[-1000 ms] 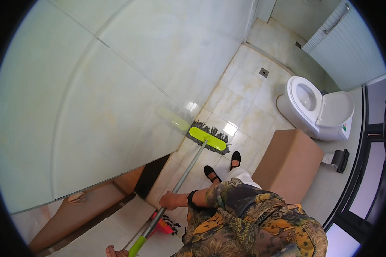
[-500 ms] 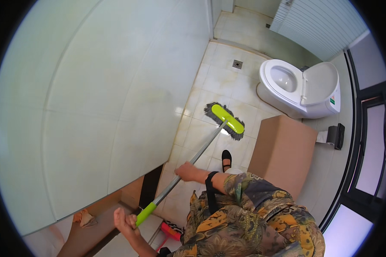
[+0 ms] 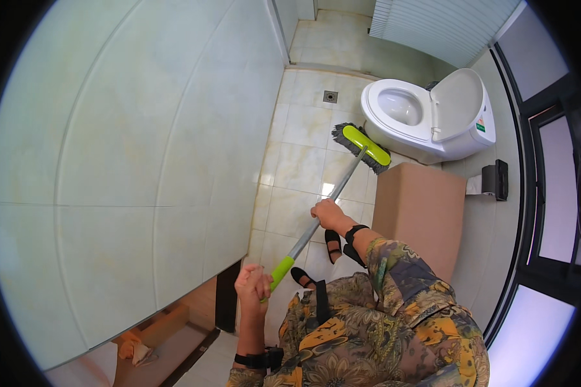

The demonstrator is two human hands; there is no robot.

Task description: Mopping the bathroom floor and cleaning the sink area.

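Observation:
A mop [image 3: 366, 144] with a bright green head, a grey fringe and a grey pole slants over the tiled floor. Its head lies against the floor beside the base of the white toilet [image 3: 401, 108], whose lid is up. My right hand [image 3: 329, 214] is wrapped round the middle of the pole. Lower down and to the left, my left hand [image 3: 254, 284] is closed at the green grip on the pole's end, its fingers curled. Black bands circle both wrists.
A brown box-like block [image 3: 419, 222] stands right of my right arm, below the toilet. A paper holder [image 3: 500, 180] sticks out from the right wall. A large pale tiled wall [image 3: 135, 161] fills the left. A floor drain [image 3: 330, 97] lies ahead, and my black shoes [image 3: 332, 245] are below the pole.
The mop head has moved right, up to the toilet's base. Both hands have shifted right and forward with the pole. The view has turned a little, and a second shoe now shows.

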